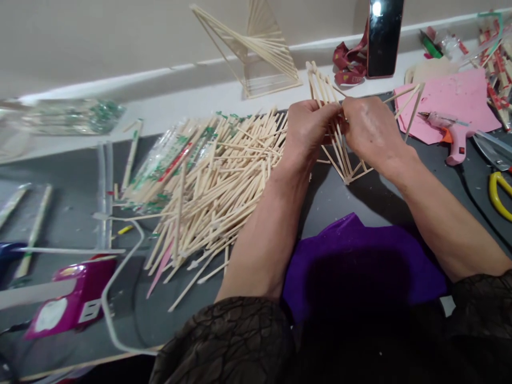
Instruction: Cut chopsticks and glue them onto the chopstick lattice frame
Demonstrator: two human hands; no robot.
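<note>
A frame of pale wooden chopsticks stands tilted above the grey table, its sticks fanning upward from a joined lower corner. My left hand is closed on the upper sticks from the left, thumb pressed against them. Close beside it, my right hand is curled shut on the same frame; its fingertips are mostly hidden behind the hand. More sticks of the frame stick out past my right wrist. Left of my arms lies a big pile of loose chopsticks, with wrapped chopsticks along its far side.
A finished-looking twisted stick model leans at the wall beside a phone. On the right are a pink glue gun, pink foam sheet and yellow-handled scissors. Purple cloth lies before me; a magenta device is left.
</note>
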